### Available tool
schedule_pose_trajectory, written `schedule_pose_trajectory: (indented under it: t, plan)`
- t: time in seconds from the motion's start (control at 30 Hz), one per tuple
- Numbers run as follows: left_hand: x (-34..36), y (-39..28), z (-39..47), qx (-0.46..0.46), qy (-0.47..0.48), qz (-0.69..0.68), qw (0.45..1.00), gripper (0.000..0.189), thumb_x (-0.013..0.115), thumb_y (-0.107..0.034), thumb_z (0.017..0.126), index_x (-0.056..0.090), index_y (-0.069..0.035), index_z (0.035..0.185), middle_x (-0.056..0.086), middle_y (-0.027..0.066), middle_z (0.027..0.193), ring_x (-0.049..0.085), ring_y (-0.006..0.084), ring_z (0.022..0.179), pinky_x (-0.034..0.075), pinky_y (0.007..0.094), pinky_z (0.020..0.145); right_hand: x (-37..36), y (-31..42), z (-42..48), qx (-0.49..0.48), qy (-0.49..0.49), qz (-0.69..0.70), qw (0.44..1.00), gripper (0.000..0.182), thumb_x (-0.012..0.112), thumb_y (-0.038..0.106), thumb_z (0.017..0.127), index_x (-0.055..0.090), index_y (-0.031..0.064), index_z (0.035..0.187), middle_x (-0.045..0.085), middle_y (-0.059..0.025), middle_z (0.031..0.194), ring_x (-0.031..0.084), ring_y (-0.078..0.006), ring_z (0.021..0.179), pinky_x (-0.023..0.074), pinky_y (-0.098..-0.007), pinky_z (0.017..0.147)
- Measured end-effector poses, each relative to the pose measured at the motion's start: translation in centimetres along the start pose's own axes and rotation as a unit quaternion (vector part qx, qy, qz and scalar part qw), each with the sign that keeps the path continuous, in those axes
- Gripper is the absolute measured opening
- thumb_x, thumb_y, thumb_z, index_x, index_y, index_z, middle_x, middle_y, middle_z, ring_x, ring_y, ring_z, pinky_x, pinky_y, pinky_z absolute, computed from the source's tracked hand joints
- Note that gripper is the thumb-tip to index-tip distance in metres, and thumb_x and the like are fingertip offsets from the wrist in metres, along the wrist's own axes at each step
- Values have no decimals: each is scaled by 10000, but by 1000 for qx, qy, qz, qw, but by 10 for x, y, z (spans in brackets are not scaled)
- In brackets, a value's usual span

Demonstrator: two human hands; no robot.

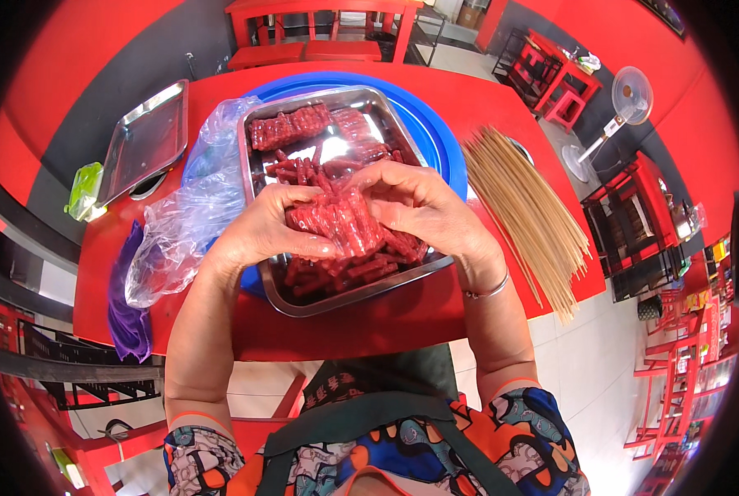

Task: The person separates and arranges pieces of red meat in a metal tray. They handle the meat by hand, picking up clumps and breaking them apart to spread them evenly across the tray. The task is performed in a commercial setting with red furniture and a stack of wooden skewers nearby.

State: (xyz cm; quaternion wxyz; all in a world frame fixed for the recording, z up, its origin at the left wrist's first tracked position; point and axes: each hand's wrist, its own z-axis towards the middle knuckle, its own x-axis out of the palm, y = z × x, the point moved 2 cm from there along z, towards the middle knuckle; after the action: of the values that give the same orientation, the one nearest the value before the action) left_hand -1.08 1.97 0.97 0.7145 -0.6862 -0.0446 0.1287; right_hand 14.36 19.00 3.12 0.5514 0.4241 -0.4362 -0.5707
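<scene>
My left hand point(270, 226) grips the left side of a bundle of red meat strips point(338, 224), its thumb along the near edge. The fingers of my right hand point(413, 201) pinch the bundle's right end. Both hands hold it above a steel tray point(338, 304). Loose meat strips point(369, 268) lie in the tray below and behind the bundle. At its far left sits a neat row of pressed strips point(290, 126), with another row point(351, 124) to its right. The tray rests on a blue round plastic lid or basin point(447, 155). Part of the loose meat is hidden by my hands.
A red table point(369, 328) carries everything. To the right lies a sheaf of bamboo skewers point(524, 217). On the left are a crumpled clear plastic bag point(183, 217), a purple cloth point(128, 297), a tilted steel tray point(149, 136) and a green packet point(84, 189). A fan point(617, 121) stands beyond.
</scene>
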Motion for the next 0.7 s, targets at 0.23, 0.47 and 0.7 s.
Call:
schedule_pose_trajectory:
  t: [0.23,0.47,0.7]
  plan:
    - [2,1,2,9,11,68,998,426,912,-53,704,723,15,1080,722,-9,964,609,53,910,520,249,855,4,-1,3,-10,7,-34,999,205,616,-32,898,611,-6,1101,658,-33,1036,618,-92,1006,505,-270,881]
    - [4,-4,2,10,-1,111,994,436,921,-86,716,723,14,1090,734,2,945,613,47,903,522,251,843,-7,0,0,20,-23,-67,997,214,656,-32,876,644,-6,1088,660,-17,1023,639,-100,991,528,-272,824]
    - [11,-9,3,61,-86,183,978,372,898,-113,754,730,-3,1066,762,43,929,630,55,841,538,271,798,-4,-8,2,-85,-101,-301,944,256,710,-20,830,641,-15,1077,681,-130,972,687,-250,848,543,-362,738]
